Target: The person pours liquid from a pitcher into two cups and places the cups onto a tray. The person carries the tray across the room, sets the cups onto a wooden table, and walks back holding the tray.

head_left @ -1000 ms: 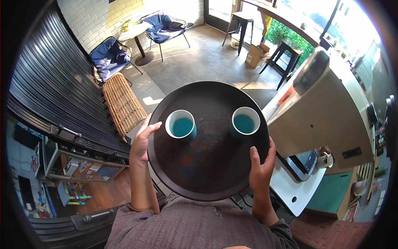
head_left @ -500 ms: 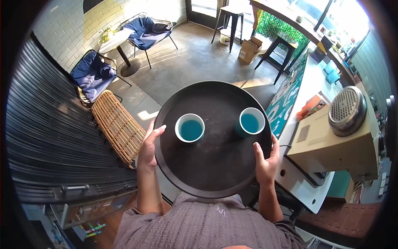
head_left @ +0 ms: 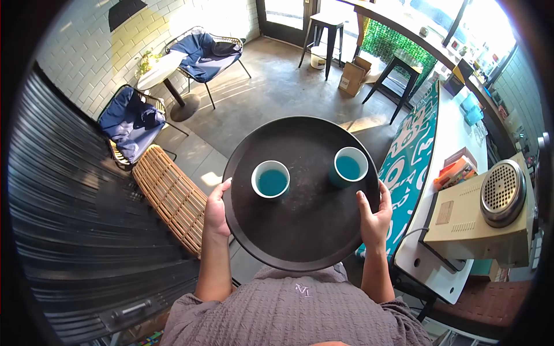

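A round black serving tray (head_left: 300,230) is held out in front of my chest, gripped at both sides. My left hand (head_left: 217,210) is closed on its left rim, the thumb up at the edge and the other fingers hidden beneath. On the right rim, my right hand (head_left: 375,216) has its thumb over the top and its fingers round the outside. Two white cups of blue liquid stand upright on the tray: the left cup (head_left: 270,180) left of the middle, the right cup (head_left: 350,165) close to the right rim. Neither hand touches a cup.
To the right runs a white counter (head_left: 424,245) with a beige machine (head_left: 479,216) on it. A rattan bench (head_left: 167,193) and a cushioned chair (head_left: 133,124) stand left. Farther off are a small round table (head_left: 158,75), black stools (head_left: 398,81) and a cardboard box (head_left: 353,75).
The room has shifted in view, with the counter and machine now farther right and lower. The tray sits slightly farther right in view, both hands still on it and both cups upright.
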A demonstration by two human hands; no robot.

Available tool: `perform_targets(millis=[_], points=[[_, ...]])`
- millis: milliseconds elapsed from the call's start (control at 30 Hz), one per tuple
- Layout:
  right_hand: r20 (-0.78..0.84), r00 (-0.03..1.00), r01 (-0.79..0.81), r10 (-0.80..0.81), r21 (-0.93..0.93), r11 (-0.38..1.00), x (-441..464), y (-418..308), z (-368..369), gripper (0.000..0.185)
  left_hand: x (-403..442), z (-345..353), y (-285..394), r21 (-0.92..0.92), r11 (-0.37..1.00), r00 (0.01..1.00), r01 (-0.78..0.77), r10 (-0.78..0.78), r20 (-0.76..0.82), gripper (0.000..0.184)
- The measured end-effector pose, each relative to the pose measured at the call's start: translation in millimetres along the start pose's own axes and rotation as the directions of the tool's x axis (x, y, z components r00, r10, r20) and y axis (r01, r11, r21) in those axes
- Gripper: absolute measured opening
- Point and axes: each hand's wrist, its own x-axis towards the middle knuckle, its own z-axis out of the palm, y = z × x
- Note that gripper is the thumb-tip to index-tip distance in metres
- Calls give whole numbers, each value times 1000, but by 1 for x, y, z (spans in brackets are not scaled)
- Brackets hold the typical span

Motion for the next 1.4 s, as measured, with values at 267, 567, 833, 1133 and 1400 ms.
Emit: perform_targets(millis=[267, 567, 833, 1133, 1400], points=[[-19, 998, 52, -52, -2, 999, 110, 27, 27, 55, 108, 20, 28, -8, 986, 985, 169, -168, 30, 38], [-49, 997, 61, -62, -17, 998, 286, 34, 38, 59, 287, 82, 57, -64, 955, 942, 290, -273, 194, 47], [-77, 996, 46, -52, -69, 997, 417, 34, 50, 57, 431, 118, 74, 12, 952, 951, 306, -306, 42, 50], [-108, 990, 49, -91, -337, 940, 571, 46, 101, 58, 627, 143, 129, 7, 900, 893, 435, -433, 122, 46], [-120, 934, 94, -337, -826, 555, 739, 35, 158, 96, 798, 193, 195, 76, 932, 929, 354, -360, 88, 42]])
